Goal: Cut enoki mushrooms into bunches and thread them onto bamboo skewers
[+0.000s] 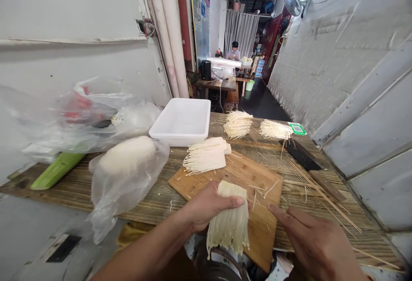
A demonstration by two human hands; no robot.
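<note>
My left hand (206, 206) is closed around a flat bunch of enoki mushrooms (228, 227), thumb across its front, caps hanging down over the near edge of the cutting board (265, 225). To the right, my right hand (317, 238) pinches a thin bamboo skewer (258, 204) that points left into the side of the bunch. How deep it goes is hidden. Flat enoki pieces (207, 158) lie stacked at the board's far left, and loose enoki strands (270, 189) are scattered on its right part.
A white plastic tray (182, 120) stands behind the board. Bagged food (128, 156) and a green stalk (58, 171) lie left. Threaded enoki (238, 124), a cleaver (301, 154) and bamboo skewers (322, 190) lie right. Another person (234, 52) sits at a far table.
</note>
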